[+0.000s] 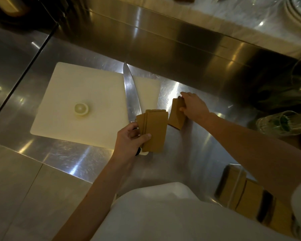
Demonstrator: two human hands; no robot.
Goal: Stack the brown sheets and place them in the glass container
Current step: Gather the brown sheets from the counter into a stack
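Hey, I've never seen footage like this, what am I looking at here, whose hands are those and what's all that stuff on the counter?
This is one picture from a camera worn on a person's head, looking down at their own bare hands; there is no machine. The left hand holds a fanned stack of brown sheets. The right hand grips a second bunch of brown sheets standing on the steel counter. A white cutting board carries a long knife and a lemon half. The glass container with more sheets sits lower right.
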